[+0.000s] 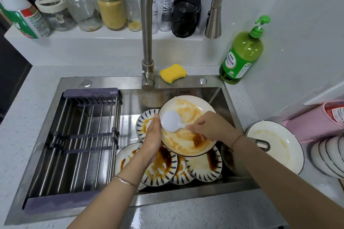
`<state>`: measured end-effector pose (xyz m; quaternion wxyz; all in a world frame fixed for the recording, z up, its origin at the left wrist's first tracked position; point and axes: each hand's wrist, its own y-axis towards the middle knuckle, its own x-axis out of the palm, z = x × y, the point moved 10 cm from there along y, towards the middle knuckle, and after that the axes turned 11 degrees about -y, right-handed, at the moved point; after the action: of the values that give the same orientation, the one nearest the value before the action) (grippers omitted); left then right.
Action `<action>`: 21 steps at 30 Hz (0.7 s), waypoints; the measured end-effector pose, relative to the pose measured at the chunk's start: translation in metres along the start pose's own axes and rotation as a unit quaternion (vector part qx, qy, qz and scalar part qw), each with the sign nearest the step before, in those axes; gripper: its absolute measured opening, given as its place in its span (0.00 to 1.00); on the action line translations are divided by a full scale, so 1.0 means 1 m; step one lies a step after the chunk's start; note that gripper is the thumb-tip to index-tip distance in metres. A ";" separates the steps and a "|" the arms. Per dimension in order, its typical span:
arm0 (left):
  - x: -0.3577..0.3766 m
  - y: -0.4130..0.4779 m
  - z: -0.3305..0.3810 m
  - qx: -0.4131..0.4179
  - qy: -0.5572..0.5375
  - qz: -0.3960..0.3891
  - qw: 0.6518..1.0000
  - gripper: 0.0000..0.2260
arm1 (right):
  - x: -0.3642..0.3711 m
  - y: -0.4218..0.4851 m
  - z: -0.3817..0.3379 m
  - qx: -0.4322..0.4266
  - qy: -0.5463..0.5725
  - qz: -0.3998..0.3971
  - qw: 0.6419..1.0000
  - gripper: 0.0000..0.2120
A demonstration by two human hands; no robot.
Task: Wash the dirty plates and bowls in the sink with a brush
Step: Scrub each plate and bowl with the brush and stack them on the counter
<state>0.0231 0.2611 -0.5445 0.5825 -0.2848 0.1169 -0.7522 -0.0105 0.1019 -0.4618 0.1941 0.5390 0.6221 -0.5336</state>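
A grey speckled surface (28,117) runs round a steel sink (186,190), with white walls behind. At 12 o'clock stands the tap (148,42), a yellow sponge (173,75) just beside its base. A shelf (93,38) at 11 o'clock carries jars (111,11). A green soap bottle (242,57) stands at 2 o'clock. A rack (80,135) fills the sink's 9 o'clock half. At 3 o'clock, on the surface, lie a smeared white plate (279,143) and stacked bowls (327,154).

Both forearms reach in from 6 o'clock. The left hand (152,135) grips the 9 o'clock rim of a large stained plate (186,141), held tilted over the patterned dirty plates (202,165) piled in the sink. The right hand (212,128) has its fingers curled round the handle of a white brush (170,121), whose round head rests on the large plate near the left thumb.
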 end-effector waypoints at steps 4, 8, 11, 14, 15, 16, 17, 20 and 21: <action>0.004 -0.003 0.003 0.001 -0.001 -0.012 1.000 0.21 | -0.028 0.004 0.011 0.045 0.015 0.102 0.994 0.21; -0.005 0.000 0.011 0.016 0.003 0.008 1.000 0.19 | -0.031 -0.004 0.018 0.039 -0.083 0.055 0.994 0.24; 0.000 -0.001 0.010 0.018 0.025 0.006 0.999 0.21 | -0.009 -0.004 -0.003 -0.006 -0.073 0.015 0.997 0.23; 0.005 -0.003 0.004 0.001 0.021 -0.008 1.000 0.22 | -0.026 0.002 0.002 0.030 -0.047 0.118 0.991 0.25; 0.002 -0.003 0.004 -0.004 0.016 -0.003 1.000 0.21 | -0.034 0.001 0.009 0.053 -0.057 0.141 0.987 0.24; -0.002 -0.002 0.005 -0.005 0.010 0.006 1.000 0.20 | -0.039 0.000 0.017 0.072 -0.078 0.148 0.983 0.23; -0.007 0.000 0.005 -0.004 0.004 0.013 1.000 0.20 | -0.042 -0.001 0.022 0.080 -0.107 0.143 0.981 0.22; -0.008 0.000 0.008 0.001 0.006 0.017 1.000 0.21 | -0.027 -0.001 0.013 0.049 -0.121 0.086 0.988 0.22; -0.005 0.000 0.007 -0.002 0.012 0.014 1.000 0.22 | -0.020 0.001 0.006 0.035 -0.100 0.079 0.991 0.22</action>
<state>0.0276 0.2673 -0.5406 0.5913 -0.2749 0.1295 -0.7470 -0.0049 0.0869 -0.4477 0.2780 0.5373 0.5360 -0.5888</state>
